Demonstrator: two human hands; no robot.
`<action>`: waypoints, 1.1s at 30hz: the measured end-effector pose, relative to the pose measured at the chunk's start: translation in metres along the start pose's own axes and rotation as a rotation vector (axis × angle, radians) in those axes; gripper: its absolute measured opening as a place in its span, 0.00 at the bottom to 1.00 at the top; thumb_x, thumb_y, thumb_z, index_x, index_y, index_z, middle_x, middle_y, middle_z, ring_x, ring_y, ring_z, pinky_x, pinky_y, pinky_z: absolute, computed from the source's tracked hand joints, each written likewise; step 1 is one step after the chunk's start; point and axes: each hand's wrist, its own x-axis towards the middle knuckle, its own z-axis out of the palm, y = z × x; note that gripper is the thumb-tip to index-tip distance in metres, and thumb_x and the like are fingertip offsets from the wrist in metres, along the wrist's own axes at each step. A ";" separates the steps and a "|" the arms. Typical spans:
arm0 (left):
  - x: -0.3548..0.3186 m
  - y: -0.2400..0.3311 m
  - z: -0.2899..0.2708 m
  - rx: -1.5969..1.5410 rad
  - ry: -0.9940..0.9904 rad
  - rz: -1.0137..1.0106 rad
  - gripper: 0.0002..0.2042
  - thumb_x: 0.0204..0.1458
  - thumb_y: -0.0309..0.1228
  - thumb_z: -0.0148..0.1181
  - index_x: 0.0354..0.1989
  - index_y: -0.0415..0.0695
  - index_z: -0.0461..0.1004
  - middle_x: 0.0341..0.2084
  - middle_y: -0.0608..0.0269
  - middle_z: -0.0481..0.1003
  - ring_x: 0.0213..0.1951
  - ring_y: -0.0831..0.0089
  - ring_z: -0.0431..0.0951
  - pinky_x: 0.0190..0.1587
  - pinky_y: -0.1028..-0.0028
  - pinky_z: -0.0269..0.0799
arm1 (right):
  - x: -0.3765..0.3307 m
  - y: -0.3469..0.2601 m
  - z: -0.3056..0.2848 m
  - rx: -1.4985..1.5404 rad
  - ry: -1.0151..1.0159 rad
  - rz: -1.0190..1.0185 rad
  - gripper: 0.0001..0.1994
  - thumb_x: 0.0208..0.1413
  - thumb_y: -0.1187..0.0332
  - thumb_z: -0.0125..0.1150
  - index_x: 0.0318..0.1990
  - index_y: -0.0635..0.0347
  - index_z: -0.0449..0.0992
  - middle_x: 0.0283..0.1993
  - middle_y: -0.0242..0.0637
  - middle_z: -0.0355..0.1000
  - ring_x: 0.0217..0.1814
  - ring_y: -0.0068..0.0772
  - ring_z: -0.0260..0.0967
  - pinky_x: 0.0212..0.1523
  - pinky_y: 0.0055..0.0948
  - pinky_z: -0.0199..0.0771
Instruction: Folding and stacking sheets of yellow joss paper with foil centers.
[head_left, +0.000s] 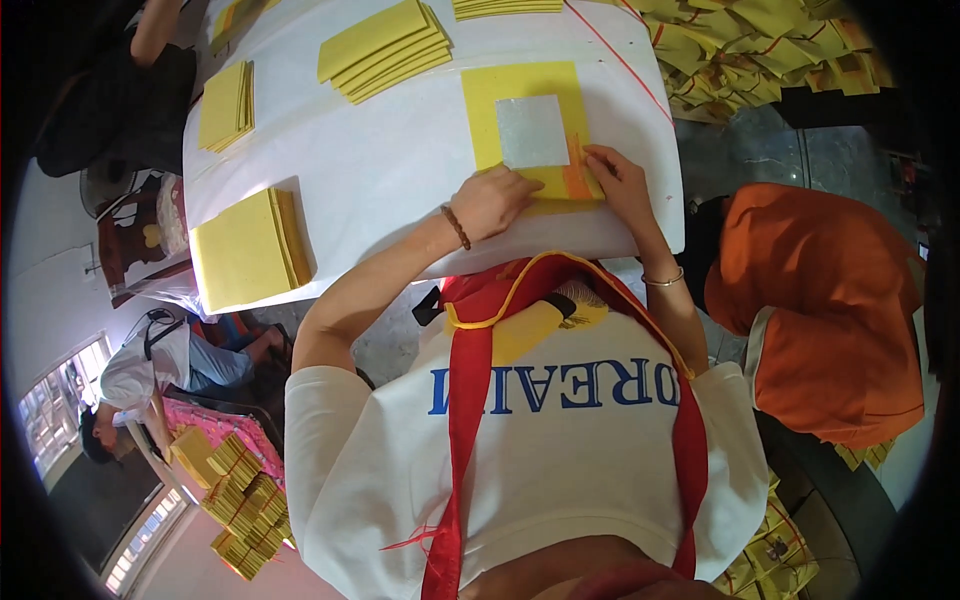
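**Yellow sheet pressed at the counter's near edge**

A yellow paper sheet (520,95) with a silver foil square (532,131) at its centre is laid flat on the white counter (400,170), close to the near edge. An orange strip (577,172) is pinched at the sheet's lower right corner by the right hand (618,178), fingers curled together. The left hand (492,200) is pressed down on the sheet's bottom edge, fingers bent. A fold or placing step appears to be in hand; steady alignment would be called for next. Stacks of yellow sheets (385,50) are spread further out.
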 end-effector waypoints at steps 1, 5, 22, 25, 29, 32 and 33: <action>0.002 -0.003 0.000 -0.003 -0.003 0.002 0.14 0.45 0.33 0.58 0.40 0.42 0.72 0.33 0.56 0.73 0.35 0.63 0.72 0.37 0.68 0.68 | 0.001 -0.001 -0.001 0.000 0.002 0.004 0.13 0.54 0.66 0.53 0.44 0.62 0.73 0.31 0.37 0.74 0.32 0.21 0.69 0.35 0.20 0.67; 0.006 -0.008 0.001 -0.239 0.084 -0.199 0.09 0.50 0.31 0.54 0.36 0.39 0.74 0.26 0.54 0.75 0.27 0.64 0.74 0.32 0.70 0.70 | 0.002 -0.007 -0.003 0.079 -0.027 0.086 0.14 0.57 0.65 0.50 0.45 0.64 0.72 0.34 0.35 0.74 0.37 0.20 0.68 0.40 0.19 0.66; 0.018 -0.019 -0.006 -0.461 -0.030 -0.498 0.11 0.50 0.33 0.52 0.34 0.37 0.75 0.28 0.51 0.76 0.32 0.63 0.76 0.36 0.71 0.70 | -0.008 -0.006 -0.008 -0.124 -0.122 -0.147 0.20 0.43 0.70 0.62 0.46 0.65 0.70 0.38 0.36 0.67 0.38 0.29 0.65 0.43 0.24 0.65; 0.019 -0.019 -0.007 -0.519 -0.029 -0.559 0.11 0.49 0.33 0.52 0.33 0.37 0.75 0.27 0.51 0.76 0.31 0.65 0.76 0.35 0.71 0.69 | -0.006 -0.017 -0.004 -0.132 -0.103 -0.119 0.19 0.42 0.71 0.61 0.46 0.63 0.70 0.36 0.36 0.66 0.38 0.29 0.65 0.42 0.24 0.66; 0.017 -0.024 -0.002 -0.533 0.008 -0.513 0.11 0.51 0.32 0.52 0.34 0.37 0.74 0.22 0.65 0.73 0.25 0.81 0.69 0.29 0.78 0.66 | -0.007 -0.013 -0.001 -0.066 -0.100 -0.105 0.19 0.44 0.72 0.60 0.46 0.61 0.70 0.40 0.35 0.67 0.40 0.28 0.67 0.42 0.23 0.68; 0.020 -0.022 -0.003 -0.506 -0.058 -0.564 0.11 0.51 0.32 0.51 0.34 0.37 0.74 0.22 0.64 0.73 0.26 0.80 0.69 0.30 0.78 0.66 | -0.009 -0.012 -0.003 -0.021 -0.095 -0.089 0.18 0.44 0.73 0.59 0.47 0.62 0.70 0.41 0.35 0.68 0.41 0.28 0.69 0.43 0.23 0.69; 0.019 -0.023 -0.002 -0.506 -0.035 -0.534 0.11 0.51 0.32 0.51 0.34 0.36 0.73 0.22 0.63 0.73 0.26 0.79 0.70 0.30 0.78 0.66 | -0.009 -0.012 -0.002 -0.049 -0.100 -0.084 0.18 0.45 0.73 0.59 0.47 0.62 0.70 0.42 0.35 0.68 0.42 0.28 0.69 0.44 0.23 0.69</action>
